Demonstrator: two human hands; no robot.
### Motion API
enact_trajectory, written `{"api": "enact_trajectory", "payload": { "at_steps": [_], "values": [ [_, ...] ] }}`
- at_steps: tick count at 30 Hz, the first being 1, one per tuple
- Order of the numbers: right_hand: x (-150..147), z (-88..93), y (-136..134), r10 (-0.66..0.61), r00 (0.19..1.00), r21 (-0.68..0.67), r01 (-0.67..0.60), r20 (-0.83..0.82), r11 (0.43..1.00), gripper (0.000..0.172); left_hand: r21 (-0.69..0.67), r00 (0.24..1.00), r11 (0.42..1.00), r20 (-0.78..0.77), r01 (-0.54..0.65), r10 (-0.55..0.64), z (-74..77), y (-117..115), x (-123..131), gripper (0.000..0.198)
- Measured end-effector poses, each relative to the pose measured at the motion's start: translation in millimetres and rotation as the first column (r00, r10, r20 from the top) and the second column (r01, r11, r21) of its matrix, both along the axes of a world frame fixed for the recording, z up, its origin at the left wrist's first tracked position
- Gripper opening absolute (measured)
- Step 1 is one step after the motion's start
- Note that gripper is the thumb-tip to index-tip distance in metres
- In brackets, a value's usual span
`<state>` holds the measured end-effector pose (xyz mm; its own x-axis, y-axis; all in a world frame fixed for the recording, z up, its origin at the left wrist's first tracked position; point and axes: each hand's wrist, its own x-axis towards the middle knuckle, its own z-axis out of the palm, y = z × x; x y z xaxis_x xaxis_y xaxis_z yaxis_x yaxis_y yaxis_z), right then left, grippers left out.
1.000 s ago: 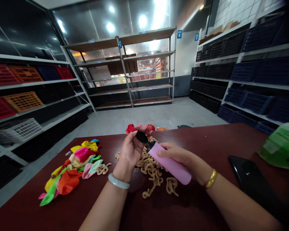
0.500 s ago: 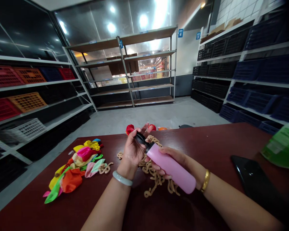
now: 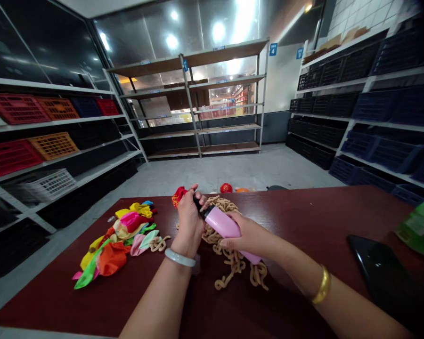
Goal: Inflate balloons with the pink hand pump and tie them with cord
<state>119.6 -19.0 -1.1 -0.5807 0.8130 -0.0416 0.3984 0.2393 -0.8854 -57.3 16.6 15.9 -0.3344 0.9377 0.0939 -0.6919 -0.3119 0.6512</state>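
Observation:
Held across in front of me is a pink bottle with a black cap, tilted so its capped end points up and left. My left hand is closed around the cap. Around the pink body wraps my right hand, thumb and fingers on either side. Beneath and behind the bottle lies a heap of beige, rope-like curled strands. A red and gold object shows just beyond my left hand; its kind is unclear.
Deflated-looking colourful balloons lie on the left of the dark red table, with a small beige coil beside them. A black phone and green package are at right. Shelves with crates stand around; a red ball shows past the far edge.
My left hand has closed from spread fingers into a grip around the cap. My right hand now grips the bottle from above, and the bottle has shifted left. The view has turned slightly.

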Motion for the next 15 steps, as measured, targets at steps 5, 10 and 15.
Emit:
{"api": "enact_trajectory", "payload": {
  "at_steps": [5, 10, 15],
  "values": [
    [9, -2.5, 9, 0.014, 0.962, 0.3, -0.099, 0.272, 0.949, 0.065, -0.009, 0.987, 0.988, 0.044, -0.154, 0.154, 1.5, 9, -36, 0.021],
    [41, 0.0, 31, 0.126, 0.943, 0.242, -0.205, 0.307, 0.948, 0.067, 0.045, 0.957, 0.959, 0.094, -0.279, 0.274, 6.5, 9, -73, 0.012],
    [46, 6.4, 30, -0.016, 0.934, 0.36, -0.122, 0.357, 0.925, 0.052, 0.055, 0.943, 0.95, 0.148, -0.309, 0.298, 6.3, 10, -71, 0.006]
  ]
}}
